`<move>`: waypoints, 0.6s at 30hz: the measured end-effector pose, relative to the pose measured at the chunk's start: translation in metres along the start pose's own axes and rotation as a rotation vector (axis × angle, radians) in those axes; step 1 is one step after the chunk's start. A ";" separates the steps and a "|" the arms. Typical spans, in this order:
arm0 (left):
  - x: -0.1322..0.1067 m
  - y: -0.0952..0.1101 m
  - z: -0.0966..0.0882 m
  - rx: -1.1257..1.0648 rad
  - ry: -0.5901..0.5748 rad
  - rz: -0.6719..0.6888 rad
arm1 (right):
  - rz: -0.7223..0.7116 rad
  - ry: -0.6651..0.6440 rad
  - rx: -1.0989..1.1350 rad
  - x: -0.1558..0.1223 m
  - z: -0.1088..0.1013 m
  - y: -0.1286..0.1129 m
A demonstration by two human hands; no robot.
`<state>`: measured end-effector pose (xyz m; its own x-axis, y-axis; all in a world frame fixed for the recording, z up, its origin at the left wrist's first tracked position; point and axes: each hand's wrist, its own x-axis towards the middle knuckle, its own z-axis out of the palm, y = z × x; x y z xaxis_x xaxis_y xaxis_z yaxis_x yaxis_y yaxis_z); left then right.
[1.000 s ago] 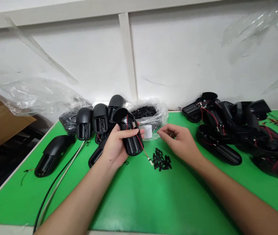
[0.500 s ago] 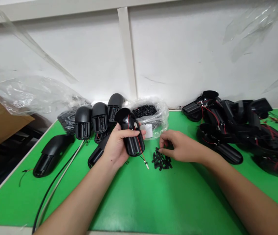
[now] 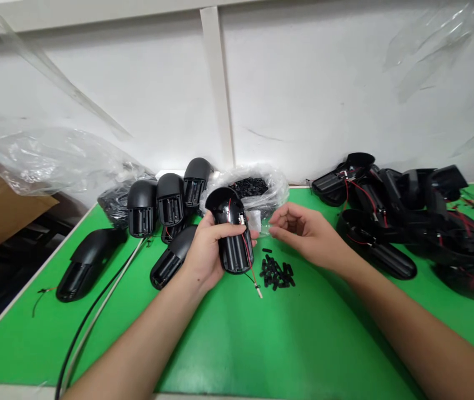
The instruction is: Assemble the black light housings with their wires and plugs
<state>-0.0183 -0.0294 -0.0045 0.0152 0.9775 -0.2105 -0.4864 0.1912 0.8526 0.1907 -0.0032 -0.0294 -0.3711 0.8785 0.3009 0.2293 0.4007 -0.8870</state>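
My left hand (image 3: 209, 253) is closed around a black plastic housing (image 3: 235, 256), with the thumb lying across its upper face. The housing has a rounded hood, long battery-like channels, a red wire and a small white connector (image 3: 260, 291) dangling below. To its right, my right hand (image 3: 299, 230) hovers above the green table, thumb and fingertips brought close in a pinch. Whatever may be between those fingertips is too small to make out. Just below it lies a pile of small black pieces (image 3: 277, 273), with one loose piece (image 3: 267, 250) apart from the rest.
A clear plastic bag (image 3: 278, 186) of small black parts stands behind my left hand. Several similar housings (image 3: 141, 203) sit at the left, beside a cable (image 3: 90, 328). More wired housings (image 3: 380, 253) are heaped at the right. A cardboard box (image 3: 7, 197) is at far left.
My right hand has risen away from the pile, leaving one piece lying apart. My left hand has shifted the housing slightly right and turned it more upright.
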 end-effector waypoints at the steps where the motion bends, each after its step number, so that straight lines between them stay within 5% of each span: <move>1: 0.000 -0.001 0.000 0.008 -0.003 -0.013 | -0.030 0.033 0.064 0.000 0.003 -0.002; 18: -0.001 -0.013 -0.002 0.073 -0.097 0.099 | 0.047 0.046 0.219 -0.004 0.023 -0.002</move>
<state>-0.0142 -0.0327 -0.0163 0.0562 0.9952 -0.0800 -0.4254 0.0964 0.8999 0.1713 -0.0136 -0.0368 -0.3223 0.9078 0.2684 0.0427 0.2972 -0.9539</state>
